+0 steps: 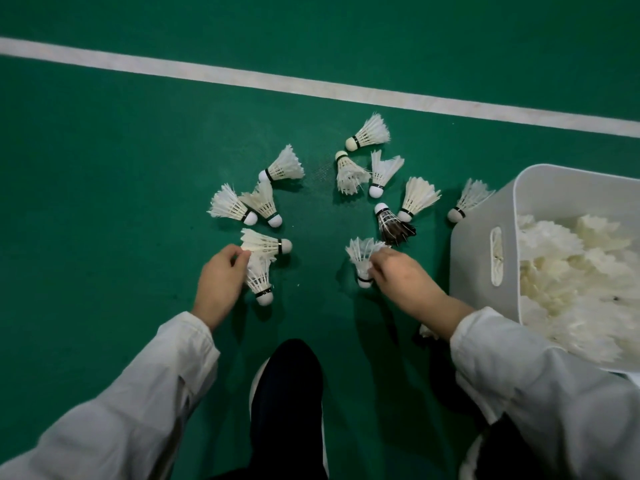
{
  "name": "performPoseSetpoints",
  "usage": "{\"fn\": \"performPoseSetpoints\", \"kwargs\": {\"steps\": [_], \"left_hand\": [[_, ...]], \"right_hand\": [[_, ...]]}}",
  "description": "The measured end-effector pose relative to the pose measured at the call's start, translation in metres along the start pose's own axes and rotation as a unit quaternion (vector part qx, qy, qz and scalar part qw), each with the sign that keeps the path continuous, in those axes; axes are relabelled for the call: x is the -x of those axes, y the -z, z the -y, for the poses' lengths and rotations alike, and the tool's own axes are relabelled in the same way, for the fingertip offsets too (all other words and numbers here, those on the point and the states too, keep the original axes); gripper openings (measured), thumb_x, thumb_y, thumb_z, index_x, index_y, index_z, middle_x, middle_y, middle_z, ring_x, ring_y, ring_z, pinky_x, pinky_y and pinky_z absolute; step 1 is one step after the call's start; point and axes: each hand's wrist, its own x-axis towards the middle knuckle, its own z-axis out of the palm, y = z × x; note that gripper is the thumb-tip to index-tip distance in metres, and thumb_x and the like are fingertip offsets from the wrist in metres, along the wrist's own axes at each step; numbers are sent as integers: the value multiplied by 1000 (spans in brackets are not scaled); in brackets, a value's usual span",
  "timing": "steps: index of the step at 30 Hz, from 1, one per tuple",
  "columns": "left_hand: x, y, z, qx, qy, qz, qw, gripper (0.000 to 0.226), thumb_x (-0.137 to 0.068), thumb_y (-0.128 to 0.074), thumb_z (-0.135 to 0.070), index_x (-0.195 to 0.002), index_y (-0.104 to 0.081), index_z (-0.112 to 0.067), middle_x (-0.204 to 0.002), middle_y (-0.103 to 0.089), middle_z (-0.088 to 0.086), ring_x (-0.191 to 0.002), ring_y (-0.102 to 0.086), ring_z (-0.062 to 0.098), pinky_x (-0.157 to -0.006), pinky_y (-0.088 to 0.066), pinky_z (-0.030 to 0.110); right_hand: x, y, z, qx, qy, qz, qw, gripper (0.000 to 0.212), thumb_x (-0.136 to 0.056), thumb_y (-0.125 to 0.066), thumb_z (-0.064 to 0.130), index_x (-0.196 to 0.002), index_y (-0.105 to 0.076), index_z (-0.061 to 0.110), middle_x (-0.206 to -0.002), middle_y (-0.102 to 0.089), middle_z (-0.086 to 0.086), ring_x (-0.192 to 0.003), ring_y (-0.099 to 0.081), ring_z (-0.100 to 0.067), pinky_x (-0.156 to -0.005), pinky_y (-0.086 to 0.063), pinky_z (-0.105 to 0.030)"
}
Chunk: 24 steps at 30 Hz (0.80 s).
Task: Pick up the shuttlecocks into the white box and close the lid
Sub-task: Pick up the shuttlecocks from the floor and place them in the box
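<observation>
Several white shuttlecocks lie scattered on the green court floor, along with one dark-feathered shuttlecock (pixel 393 226). My left hand (pixel 220 280) pinches the feathers of a white shuttlecock (pixel 259 282) whose cork points toward me; another shuttlecock (pixel 265 244) lies just above it. My right hand (pixel 403 277) grips a white shuttlecock (pixel 362 259) by its skirt, cork down. The white box (pixel 481 244) stands open at the right, filled with many shuttlecocks. No lid is in view.
A white court line (pixel 311 84) crosses the floor beyond the shuttlecocks. My dark shoe (pixel 287 400) is planted between my arms, and another shoe shows at the bottom right. One shuttlecock (pixel 467 199) lies against the box's far corner.
</observation>
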Motion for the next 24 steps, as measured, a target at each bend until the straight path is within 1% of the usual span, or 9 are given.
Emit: {"fn": "performPoseSetpoints", "kwargs": {"steps": [3,5,7,11,13,16,19,22,24], "left_hand": [[16,9,-20,-38,-70,-3,997,18,-92,-51,-30,-85,-59,-16,-67,-60,4,-64,-55,23,-62,-42,32],[23,17,-40,-65,-123,-9,990,18,-91,-52,-32,-89,-61,-17,-68,-61,2,-64,-56,22,-61,-44,32],[27,25,-70,-90,-184,-13,979,17,-91,-52,-34,-89,-61,-20,-70,-62,2,-65,-57,23,-61,-46,34],[35,34,-155,-133,-301,-18,944,19,-91,-51,-36,-89,-61,-19,-71,-57,-3,-64,-53,19,-59,-43,34],[46,31,-198,-150,-360,-13,921,22,-92,-49,-37,-91,-61,-19,-72,-56,-5,-63,-51,14,-58,-38,29],[69,13,-254,-174,-436,19,883,21,-92,-48,-39,-94,-58,-21,-77,-57,-7,-67,-50,14,-58,-36,28],[91,-18,-300,-201,-500,52,841,21,-92,-48,-39,-94,-58,-21,-76,-54,-9,-68,-48,13,-57,-32,27],[105,-50,-337,-201,-551,74,806,20,-91,-50,-37,-92,-58,-19,-76,-56,-7,-68,-48,15,-57,-33,28],[112,-73,-356,-208,-572,83,789,20,-92,-50,-36,-92,-58,-18,-76,-57,-5,-69,-49,16,-57,-34,28]], "right_hand": [[1,26,4,-34,29,-59,997,19,-94,-46,15,-86,-57,1,-92,-56,-13,-85,-56,-30,-74,-40,-34],[1,54,5,-39,62,-81,994,18,-92,-48,15,-88,-59,1,-94,-55,-10,-84,-56,-26,-75,-43,-34],[4,90,3,-28,91,-99,990,18,-92,-51,19,-94,-62,5,-99,-54,-6,-83,-55,-21,-75,-46,-35],[27,176,-20,26,118,-158,980,19,-90,-54,23,-95,-66,9,-100,-58,-9,-83,-58,-23,-78,-47,-35],[52,213,-40,29,98,-181,978,17,-88,-58,21,-91,-67,7,-98,-60,-9,-81,-58,-21,-77,-43,-31],[97,239,-77,31,43,-200,978,16,-86,-62,21,-86,-69,6,-99,-64,-8,-82,-59,-23,-74,-38,-25],[139,230,-113,20,-38,-201,979,20,-87,-62,24,-91,-70,7,-104,-63,-4,-76,-51,-15,-67,-29,-21],[172,204,-143,-13,-90,-202,975,18,-88,-61,24,-92,-70,9,-106,-63,-3,-73,-49,-10,-61,-32,-19],[185,188,-159,-46,-113,-202,972,17,-88,-61,23,-90,-70,9,-103,-61,-2,-64,-48,-7,-58,-33,-17]]}}
